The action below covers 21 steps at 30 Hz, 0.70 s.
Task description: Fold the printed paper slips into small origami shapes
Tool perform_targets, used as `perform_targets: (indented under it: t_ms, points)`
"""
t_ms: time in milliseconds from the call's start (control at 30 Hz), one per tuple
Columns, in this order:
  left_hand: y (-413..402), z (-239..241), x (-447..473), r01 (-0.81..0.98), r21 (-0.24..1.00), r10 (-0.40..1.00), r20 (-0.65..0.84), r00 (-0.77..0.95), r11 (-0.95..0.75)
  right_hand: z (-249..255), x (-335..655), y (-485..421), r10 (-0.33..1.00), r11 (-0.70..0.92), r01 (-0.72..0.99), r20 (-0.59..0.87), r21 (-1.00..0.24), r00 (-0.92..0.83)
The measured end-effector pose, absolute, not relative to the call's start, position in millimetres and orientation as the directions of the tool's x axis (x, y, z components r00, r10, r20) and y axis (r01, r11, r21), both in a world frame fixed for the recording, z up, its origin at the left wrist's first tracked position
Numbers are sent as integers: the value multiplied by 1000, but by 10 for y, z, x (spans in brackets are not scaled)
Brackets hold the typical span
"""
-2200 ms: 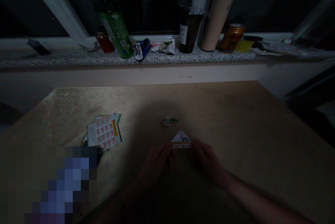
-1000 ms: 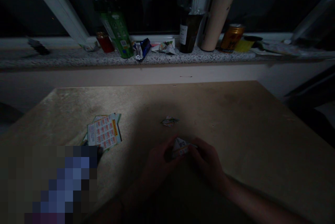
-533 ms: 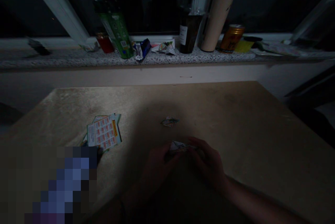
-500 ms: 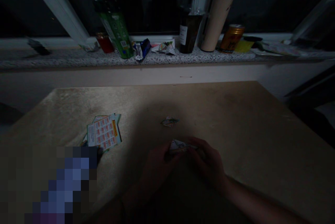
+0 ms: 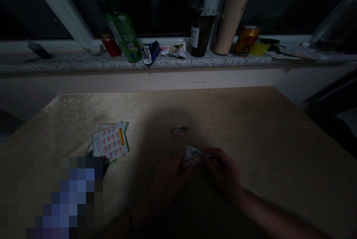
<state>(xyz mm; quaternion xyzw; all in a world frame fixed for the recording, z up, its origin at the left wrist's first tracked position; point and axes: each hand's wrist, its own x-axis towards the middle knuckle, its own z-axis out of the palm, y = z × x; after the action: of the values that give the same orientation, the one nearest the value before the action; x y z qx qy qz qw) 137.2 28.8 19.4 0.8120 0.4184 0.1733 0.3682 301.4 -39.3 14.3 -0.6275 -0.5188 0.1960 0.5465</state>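
In dim light my left hand (image 5: 167, 179) and my right hand (image 5: 223, 174) pinch a small folded printed paper (image 5: 192, 156) between their fingertips, just above the tan table (image 5: 251, 127). The paper is partly folded, its white face tilted up. A tiny finished folded paper piece (image 5: 180, 130) lies on the table a little beyond my hands. A stack of printed paper sheets (image 5: 111, 145) with red grids lies to the left.
A granite sill (image 5: 69, 62) behind the table holds a green bottle (image 5: 124, 34), a red jar (image 5: 111, 45), a blue wrapper (image 5: 150, 52), a dark bottle (image 5: 200, 34), a tall beige tumbler (image 5: 231, 15) and a gold can (image 5: 247, 40). A blurred patch covers the lower left.
The paper was a flat triangle held upright; my fingers have since folded it smaller and lower, then tilted it up again. Nothing else moved.
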Motion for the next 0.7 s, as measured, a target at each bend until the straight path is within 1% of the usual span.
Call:
perform_targets:
  t_ms: [133, 233, 400, 533, 700]
  points:
    - [304, 268, 1383, 524, 800, 800, -96, 592, -291, 148, 3021, -399, 886, 159, 443, 325, -882, 329]
    - [311, 281, 1387, 491, 834, 796, -110, 595, -251, 154, 3019, -399, 902, 200, 421, 334, -885, 273]
    - [313, 290, 1396, 462, 842, 771, -90, 631, -280, 179, 3013, -398, 918, 235, 362, 328, -902, 222]
    - [313, 310, 1396, 454, 847, 746, -108, 657, -277, 182, 3020, -403, 915, 234, 411, 343, -881, 214]
    - [309, 338, 1400, 443, 838, 718, -91, 690, -319, 167, 3017, -415, 889, 236, 450, 378, -861, 258]
